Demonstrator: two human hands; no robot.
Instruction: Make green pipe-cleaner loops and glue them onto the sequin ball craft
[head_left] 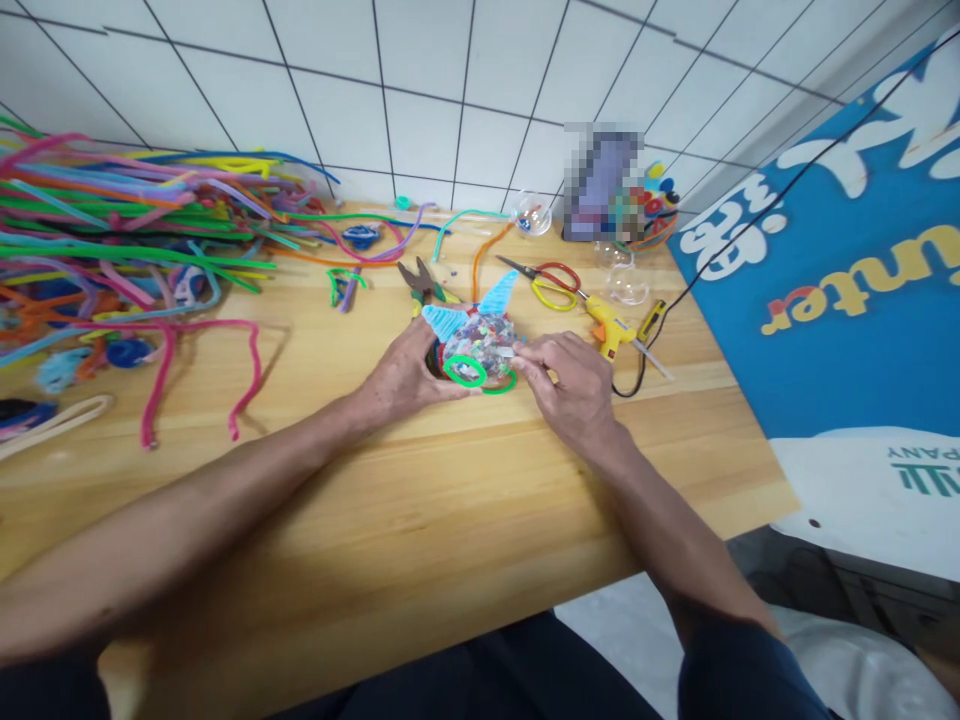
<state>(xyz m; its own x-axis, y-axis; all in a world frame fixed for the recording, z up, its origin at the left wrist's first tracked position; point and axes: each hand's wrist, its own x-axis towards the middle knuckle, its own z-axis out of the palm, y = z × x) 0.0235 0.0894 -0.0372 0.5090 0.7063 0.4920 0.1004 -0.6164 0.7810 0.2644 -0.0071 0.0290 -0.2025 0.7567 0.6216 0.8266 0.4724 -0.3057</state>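
Note:
A round see-through craft ball filled with mottled colourful bits stands above the table. Two light-blue pointed ears rise from its top, and a bright green pipe-cleaner ring sits on its front. My left hand is closed around the ball's left side, thumb along the bottom. At the right side, my right hand is closed in a pinch against the ball. A small pale piece shows at its fingertips, too small to name. Part of a second green ring lies low behind the right fingers.
Pliers, scissors and a yellow glue gun with a dark cord lie beyond my hands. Heaped pipe cleaners cover the left. Clear plastic balls and a phone-like pixelated object are near the tiled wall.

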